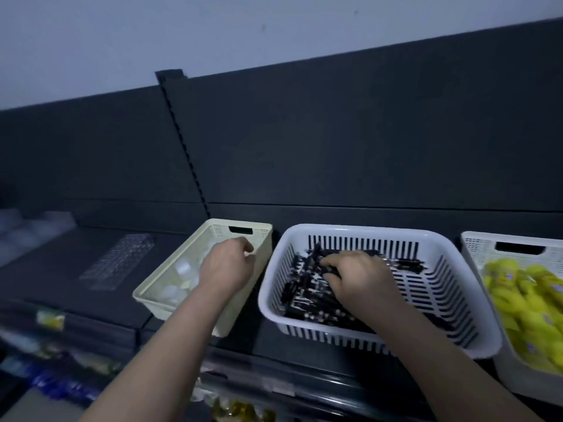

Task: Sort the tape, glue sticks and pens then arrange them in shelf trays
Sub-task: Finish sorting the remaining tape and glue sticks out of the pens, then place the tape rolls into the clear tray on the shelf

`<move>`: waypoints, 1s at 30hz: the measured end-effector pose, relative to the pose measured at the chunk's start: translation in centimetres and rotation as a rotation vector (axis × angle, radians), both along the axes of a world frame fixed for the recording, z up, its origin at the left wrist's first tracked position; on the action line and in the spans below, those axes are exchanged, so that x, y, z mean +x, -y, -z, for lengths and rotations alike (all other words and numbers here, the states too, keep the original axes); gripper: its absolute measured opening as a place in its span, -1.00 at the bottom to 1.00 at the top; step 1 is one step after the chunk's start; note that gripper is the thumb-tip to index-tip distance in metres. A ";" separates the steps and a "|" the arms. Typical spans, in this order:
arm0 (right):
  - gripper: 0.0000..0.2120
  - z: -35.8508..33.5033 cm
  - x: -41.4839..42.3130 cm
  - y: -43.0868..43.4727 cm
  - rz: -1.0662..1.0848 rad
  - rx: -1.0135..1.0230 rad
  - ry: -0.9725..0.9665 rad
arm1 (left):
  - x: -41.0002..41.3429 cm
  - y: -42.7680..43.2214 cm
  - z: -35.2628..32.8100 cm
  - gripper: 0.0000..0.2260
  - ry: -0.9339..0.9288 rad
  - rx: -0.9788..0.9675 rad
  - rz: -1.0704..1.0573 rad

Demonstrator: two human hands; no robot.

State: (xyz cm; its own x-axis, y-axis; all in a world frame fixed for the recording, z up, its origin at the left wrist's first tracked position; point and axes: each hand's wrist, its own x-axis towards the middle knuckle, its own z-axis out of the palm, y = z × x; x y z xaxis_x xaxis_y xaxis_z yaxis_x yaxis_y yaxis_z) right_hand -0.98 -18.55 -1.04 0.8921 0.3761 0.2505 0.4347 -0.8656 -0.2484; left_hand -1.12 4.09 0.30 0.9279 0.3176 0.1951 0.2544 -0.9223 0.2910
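Pens (307, 296) lie under right hand (359, 278), fingers curled round some; grip of left hand (227, 266) unclear.

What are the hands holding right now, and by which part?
Right hand curls round black pens in the white basket, part unclear. Left hand, curled over the cream basket: cannot tell.

On the shelf (45, 281), the basket (359, 231) holding pens (301, 295) sits centre. The tape tray (170, 309) with tape rolls (170, 292) stands at its 9 o'clock. The glue tray (476, 248) with glue sticks (524, 303) stands at its 3 o'clock.
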 end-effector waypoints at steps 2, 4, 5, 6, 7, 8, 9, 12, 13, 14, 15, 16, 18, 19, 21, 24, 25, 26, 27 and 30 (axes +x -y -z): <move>-0.69 -0.2 -0.3 -3.7 -0.021 0.012 0.013 | -0.6 -4.2 0.1 -0.75 -0.022 -0.004 -0.043; -0.69 -0.2 -0.6 -7.5 -0.027 0.047 -0.005 | -1.1 -8.1 0.2 -0.74 -0.034 -0.010 -0.066; -0.69 -0.1 -0.8 -9.3 -0.026 0.071 -0.031 | -1.2 -9.8 0.2 -0.73 -0.041 -0.005 -0.068; -0.69 0.1 -0.9 -11.2 -0.023 0.098 -0.056 | -1.3 -11.4 0.4 -0.72 -0.048 0.003 -0.065; -0.68 0.3 -1.0 -13.2 -0.016 0.126 -0.074 | -1.2 -13.1 0.6 -0.70 -0.051 0.014 -0.051; -0.66 0.5 -1.1 -14.8 -0.003 0.146 -0.091 | -1.0 -14.4 0.8 -0.69 -0.054 0.029 -0.033; -0.64 0.7 -1.1 -16.2 0.018 0.151 -0.114 | -0.8 -15.5 1.0 -0.69 -0.057 0.042 -0.011; -0.57 1.2 -1.1 -19.3 0.124 0.116 -0.239 | 0.5 -18.0 2.2 -0.73 -0.104 -0.013 0.080; -0.53 1.4 -1.1 -20.0 0.160 0.109 -0.272 | 0.9 -18.5 2.6 -0.74 -0.132 -0.056 0.112; -0.47 1.7 -1.1 -20.5 0.195 0.105 -0.291 | 1.2 -18.8 2.9 -0.72 -0.164 -0.106 0.142; -0.43 1.9 -1.0 -20.9 0.226 0.103 -0.301 | 1.4 -19.0 3.3 -0.68 -0.194 -0.158 0.172; -0.40 2.2 -0.9 -21.2 0.251 0.101 -0.315 | 1.4 -19.1 3.6 -0.64 -0.214 -0.205 0.191; -0.38 2.6 -0.7 -21.5 0.274 0.109 -0.344 | 1.3 -19.0 3.9 -0.57 -0.224 -0.254 0.198; -0.37 2.8 -0.6 -21.5 0.278 0.121 -0.356 | 1.2 -19.0 4.0 -0.54 -0.223 -0.258 0.196; -0.33 2.9 -0.3 -21.5 0.292 0.164 -0.371 | 1.2 -19.1 4.1 -0.50 -0.231 -0.277 0.194; -0.30 3.3 -0.2 -21.5 0.286 0.270 -0.388 | 1.3 -19.4 4.1 -0.49 -0.226 -0.462 0.169; -0.32 3.5 -0.2 -21.5 0.279 0.301 -0.376 | 1.3 -19.5 4.2 -0.52 -0.212 -0.552 0.157; -0.35 3.5 -0.2 -21.5 0.276 0.323 -0.356 | 1.2 -19.5 4.3 -0.54 -0.195 -0.631 0.148; -0.38 3.5 -0.1 -21.4 0.276 0.337 -0.336 | 1.0 -19.5 4.2 -0.56 -0.176 -0.685 0.145; -0.39 2.1 -0.1 -21.4 0.265 0.335 -0.277 | 0.2 -19.7 3.6 -0.56 -0.095 -0.796 0.121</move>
